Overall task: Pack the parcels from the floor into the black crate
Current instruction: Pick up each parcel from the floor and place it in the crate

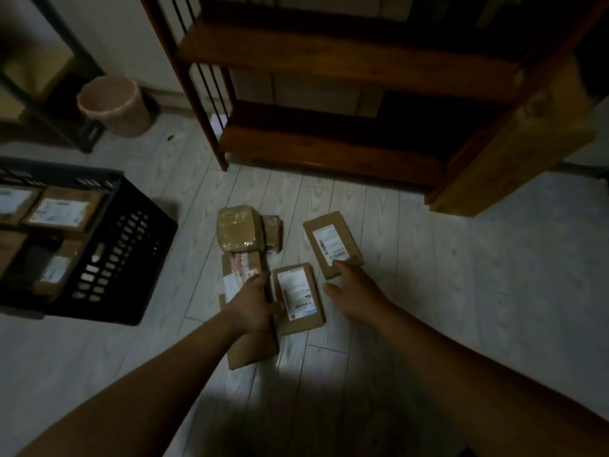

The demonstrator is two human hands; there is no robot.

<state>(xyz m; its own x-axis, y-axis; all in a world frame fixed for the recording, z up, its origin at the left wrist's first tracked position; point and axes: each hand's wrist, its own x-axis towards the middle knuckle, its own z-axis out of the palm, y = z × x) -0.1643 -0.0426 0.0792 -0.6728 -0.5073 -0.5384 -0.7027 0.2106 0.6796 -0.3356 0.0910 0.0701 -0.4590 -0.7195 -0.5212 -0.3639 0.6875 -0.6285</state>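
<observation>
Several brown cardboard parcels lie on the pale plank floor. My left hand (pixel 255 303) grips the left edge of a small labelled parcel (pixel 298 296), over a longer flat parcel (pixel 245 341). My right hand (pixel 354 293) reaches forward, its fingertips touching the near end of another labelled parcel (pixel 331 242). A tape-wrapped parcel (pixel 240 230) sits further back, with a smaller one (pixel 275 234) beside it. The black crate (pixel 115 255) stands at the left and holds several labelled parcels.
A dark wooden shelf unit (pixel 329 140) stands just beyond the parcels, its thick leg (pixel 514 153) to the right. A beige waste bin (pixel 113 105) sits at the back left beside a black metal frame (pixel 62 103).
</observation>
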